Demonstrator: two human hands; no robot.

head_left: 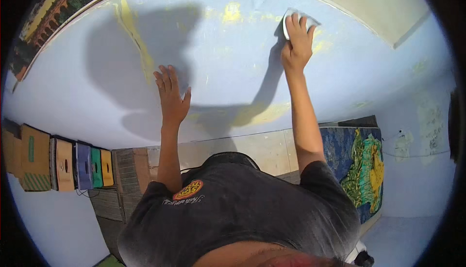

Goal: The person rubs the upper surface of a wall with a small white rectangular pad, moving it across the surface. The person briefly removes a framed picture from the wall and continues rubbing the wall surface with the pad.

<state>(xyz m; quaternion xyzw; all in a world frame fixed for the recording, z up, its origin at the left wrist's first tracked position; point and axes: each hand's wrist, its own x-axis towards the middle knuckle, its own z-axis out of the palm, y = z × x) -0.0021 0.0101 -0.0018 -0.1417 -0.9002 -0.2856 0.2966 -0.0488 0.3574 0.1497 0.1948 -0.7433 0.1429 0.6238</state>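
Overhead, pale blue wall fills most of view, yellow patches showing through paint. Dark grey T-shirt at 6 o'clock. Row of cardboard boxes at 8 o'clock. Left hand near centre, flat on wall, fingers spread wide. Right hand at 1 o'clock, fingers curled over white sanding pad, pressing it against wall.

One head-worn fisheye camera is looking from above and behind the person's shoulders, facing a pale blue wall close ahead. The wall is filling the frame from nine through twelve to three o'clock, while the dark shirt is crowding six o'clock.
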